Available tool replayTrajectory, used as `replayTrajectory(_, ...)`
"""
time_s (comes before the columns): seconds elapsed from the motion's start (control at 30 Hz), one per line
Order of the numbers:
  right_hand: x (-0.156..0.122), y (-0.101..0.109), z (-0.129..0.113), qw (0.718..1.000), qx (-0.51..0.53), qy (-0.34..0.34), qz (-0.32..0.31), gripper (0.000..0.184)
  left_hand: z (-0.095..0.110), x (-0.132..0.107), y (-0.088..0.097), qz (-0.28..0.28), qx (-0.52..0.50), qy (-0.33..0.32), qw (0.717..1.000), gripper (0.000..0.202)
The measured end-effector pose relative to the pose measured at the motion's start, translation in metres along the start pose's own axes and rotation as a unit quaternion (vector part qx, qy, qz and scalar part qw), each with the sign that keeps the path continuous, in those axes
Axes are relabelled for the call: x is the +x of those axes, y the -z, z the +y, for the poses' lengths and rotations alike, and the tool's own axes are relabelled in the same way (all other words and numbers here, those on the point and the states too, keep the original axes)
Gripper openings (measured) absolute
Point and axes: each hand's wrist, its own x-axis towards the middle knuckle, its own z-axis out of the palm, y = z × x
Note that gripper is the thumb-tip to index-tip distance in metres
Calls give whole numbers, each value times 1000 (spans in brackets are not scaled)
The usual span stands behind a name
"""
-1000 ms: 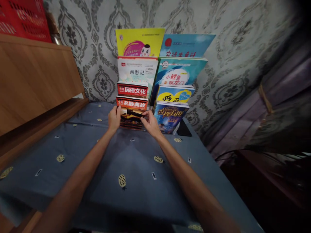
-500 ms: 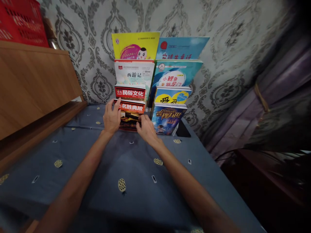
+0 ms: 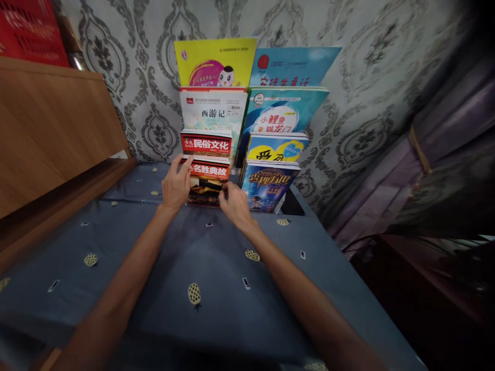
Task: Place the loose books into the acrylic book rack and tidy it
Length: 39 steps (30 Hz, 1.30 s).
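Observation:
A small book with a red title band and a dark picture (image 3: 207, 191) stands upright at the front of the left-hand row of books. My left hand (image 3: 175, 184) is at its left edge, the fingertips over the upper left corner. At the lower right edge, my right hand (image 3: 234, 203) has bent fingers pressed against the same book. Just behind it stands a similar red-banded book (image 3: 209, 144), mostly covered. A white book (image 3: 193, 114) and a yellow book (image 3: 216, 56) rise in steps behind these.
A second row to the right holds a dark blue book (image 3: 266, 188), a yellow-and-blue book (image 3: 276, 148), a teal book (image 3: 301, 105) and a blue book (image 3: 294, 64). A wooden cabinet (image 3: 58, 134) bounds the left, a purple curtain (image 3: 371, 190) the right. Blue patterned cloth (image 3: 162, 288) covers the table.
The view has shifted slightly, so the upper books appear higher. Both hands keep their places at the front book's two sides, and the books stand as before.

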Motion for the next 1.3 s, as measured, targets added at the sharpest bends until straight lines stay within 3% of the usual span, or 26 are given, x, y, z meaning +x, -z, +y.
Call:
replayTrajectory(0.33, 1, -2, 9, 999, 8, -32, -21, 20, 0, -1, -7, 22, -49, 17, 998, 42)
replayTrajectory(0.53, -1, -8, 7, 998, 26, -63, 6, 43, -4, -3, -11, 23, -76, 25, 997, 43)
replayTrajectory(0.77, -2, -10, 6, 997, -24, -55, -45, 38, -9, -1, -12, 31, -111, 20, 993, 43)
replayTrajectory(1.2, 1, -14, 14, 998, 16, -49, -36, 31, -12, -2, -15, 54, -159, 87, 982, 46)
replayTrajectory(1.3, 1, -14, 15, 998, 33, -45, -34, 32, -16, -2, -19, 60, -153, 113, 980, 33)
